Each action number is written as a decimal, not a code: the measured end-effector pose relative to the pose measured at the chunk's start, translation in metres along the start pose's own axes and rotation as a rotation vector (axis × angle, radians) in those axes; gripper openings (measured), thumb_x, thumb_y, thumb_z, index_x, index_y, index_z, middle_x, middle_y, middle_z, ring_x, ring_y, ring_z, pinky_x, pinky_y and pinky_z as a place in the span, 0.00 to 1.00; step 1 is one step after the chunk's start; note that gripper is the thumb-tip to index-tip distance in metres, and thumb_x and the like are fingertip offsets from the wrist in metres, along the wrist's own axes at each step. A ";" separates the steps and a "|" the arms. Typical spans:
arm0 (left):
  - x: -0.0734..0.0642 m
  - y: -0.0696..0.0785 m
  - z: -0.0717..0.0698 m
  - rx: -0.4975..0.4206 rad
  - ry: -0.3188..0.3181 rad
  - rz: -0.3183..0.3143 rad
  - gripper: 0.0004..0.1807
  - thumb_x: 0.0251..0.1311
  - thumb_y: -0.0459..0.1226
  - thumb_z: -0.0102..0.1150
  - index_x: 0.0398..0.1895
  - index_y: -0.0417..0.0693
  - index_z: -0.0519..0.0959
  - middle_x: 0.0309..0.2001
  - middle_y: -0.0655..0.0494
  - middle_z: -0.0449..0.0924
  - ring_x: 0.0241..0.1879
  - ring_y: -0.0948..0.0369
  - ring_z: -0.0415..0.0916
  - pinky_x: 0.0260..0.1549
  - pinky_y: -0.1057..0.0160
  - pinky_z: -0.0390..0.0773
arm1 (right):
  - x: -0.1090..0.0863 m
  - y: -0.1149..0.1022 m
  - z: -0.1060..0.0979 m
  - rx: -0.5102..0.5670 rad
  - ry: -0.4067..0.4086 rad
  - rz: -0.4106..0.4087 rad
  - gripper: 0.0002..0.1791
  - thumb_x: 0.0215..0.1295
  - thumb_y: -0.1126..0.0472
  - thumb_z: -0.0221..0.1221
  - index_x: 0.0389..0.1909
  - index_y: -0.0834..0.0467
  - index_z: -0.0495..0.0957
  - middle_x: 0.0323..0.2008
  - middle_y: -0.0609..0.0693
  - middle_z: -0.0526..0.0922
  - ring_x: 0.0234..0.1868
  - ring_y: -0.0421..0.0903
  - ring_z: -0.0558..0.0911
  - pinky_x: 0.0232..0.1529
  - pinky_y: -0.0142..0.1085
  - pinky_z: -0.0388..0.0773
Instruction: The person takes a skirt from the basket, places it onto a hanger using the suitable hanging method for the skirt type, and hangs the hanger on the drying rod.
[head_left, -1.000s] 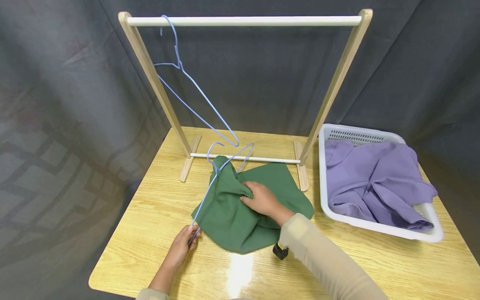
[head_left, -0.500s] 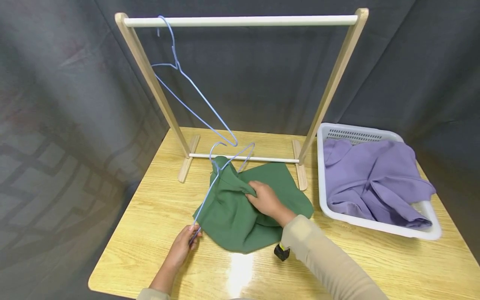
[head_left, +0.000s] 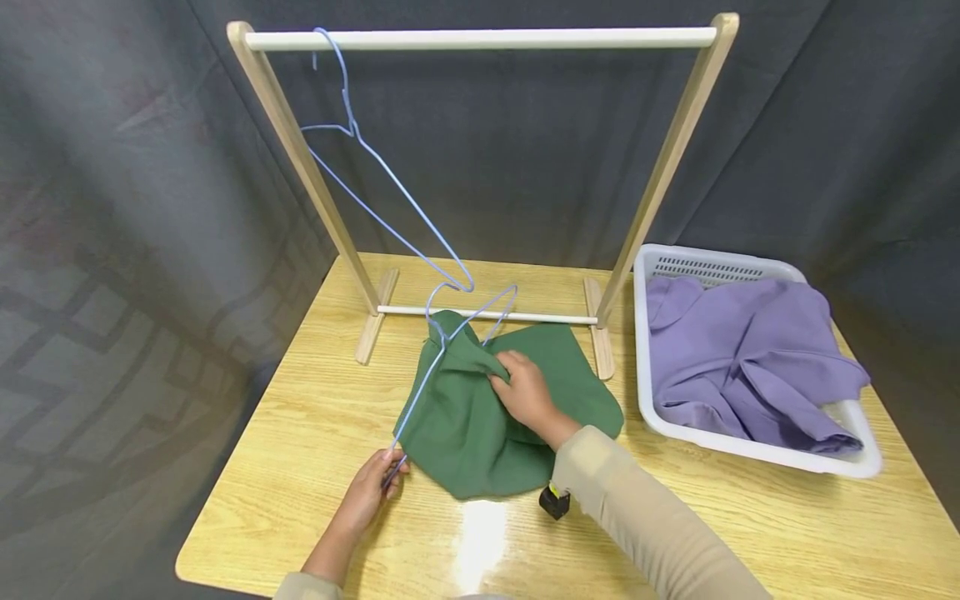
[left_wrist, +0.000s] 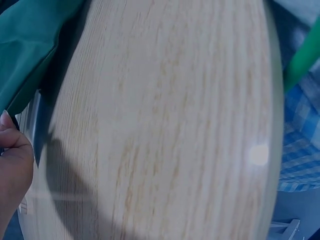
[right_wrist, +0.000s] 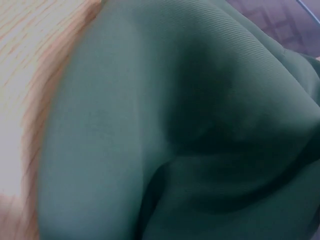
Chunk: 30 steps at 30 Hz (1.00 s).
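My left hand (head_left: 367, 492) grips the near end of a light-blue wire hanger (head_left: 417, 398) in the head view. The hanger's hook and far arm reach over and partly into a green garment (head_left: 480, 458) spread in folds on the table. My right hand (head_left: 527, 392) pinches a fold of that garment close to the hanger's far arm. In the left wrist view, part of my left hand (left_wrist: 14, 160) appears at the left edge, beside the green garment (left_wrist: 30, 45). Green cloth (right_wrist: 95, 150) fills most of the right wrist view, and my right hand is hidden there.
A wooden rack with a white top bar (head_left: 480, 39) stands at the table's back. Another blue hanger (head_left: 405, 192) hangs from its left end. At the right, a white basket (head_left: 642, 333) holds a purple garment (head_left: 742, 358). The table (head_left: 262, 500) has a rounded front-left corner.
My left hand and the hanger have shifted a little to the right, the hanger's far arm moving farther over the garment. My right hand still pinches the cloth, whose near edge has drawn back slightly.
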<state>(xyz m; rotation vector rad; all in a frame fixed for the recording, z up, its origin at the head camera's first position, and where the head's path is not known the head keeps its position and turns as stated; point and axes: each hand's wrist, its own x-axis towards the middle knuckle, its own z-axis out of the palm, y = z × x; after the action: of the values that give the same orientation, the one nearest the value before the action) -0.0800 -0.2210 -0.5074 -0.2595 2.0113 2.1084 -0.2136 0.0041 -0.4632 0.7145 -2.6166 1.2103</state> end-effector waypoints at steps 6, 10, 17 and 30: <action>0.002 -0.003 0.001 0.050 0.040 -0.002 0.19 0.65 0.43 0.35 0.34 0.32 0.65 0.29 0.51 0.60 0.26 0.61 0.57 0.26 0.69 0.61 | 0.000 0.002 -0.001 0.025 -0.049 0.070 0.05 0.54 0.67 0.56 0.33 0.58 0.74 0.32 0.51 0.75 0.31 0.46 0.74 0.31 0.37 0.70; 0.002 -0.004 0.003 0.088 0.073 -0.012 0.19 0.64 0.43 0.37 0.35 0.32 0.64 0.28 0.51 0.60 0.28 0.60 0.57 0.29 0.67 0.62 | 0.000 0.003 -0.002 0.027 -0.067 0.095 0.07 0.54 0.65 0.57 0.35 0.58 0.74 0.32 0.51 0.75 0.31 0.45 0.74 0.30 0.37 0.70; 0.002 -0.005 0.005 0.104 0.100 0.000 0.18 0.62 0.41 0.42 0.38 0.30 0.64 0.32 0.47 0.64 0.29 0.59 0.59 0.30 0.66 0.64 | 0.001 -0.001 -0.007 0.092 -0.093 0.143 0.13 0.55 0.61 0.57 0.41 0.59 0.72 0.36 0.52 0.76 0.34 0.46 0.75 0.32 0.38 0.71; 0.003 -0.005 0.007 0.125 0.118 0.025 0.19 0.60 0.35 0.45 0.47 0.27 0.60 0.30 0.53 0.61 0.28 0.63 0.60 0.28 0.69 0.66 | 0.004 -0.003 -0.016 0.218 -0.070 0.200 0.09 0.56 0.64 0.55 0.39 0.61 0.73 0.36 0.53 0.75 0.36 0.47 0.73 0.35 0.40 0.69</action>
<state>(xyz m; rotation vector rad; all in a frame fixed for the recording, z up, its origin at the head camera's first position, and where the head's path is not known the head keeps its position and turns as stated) -0.0811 -0.2139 -0.5128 -0.3463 2.2138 2.0156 -0.2160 0.0131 -0.4491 0.5480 -2.6926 1.5734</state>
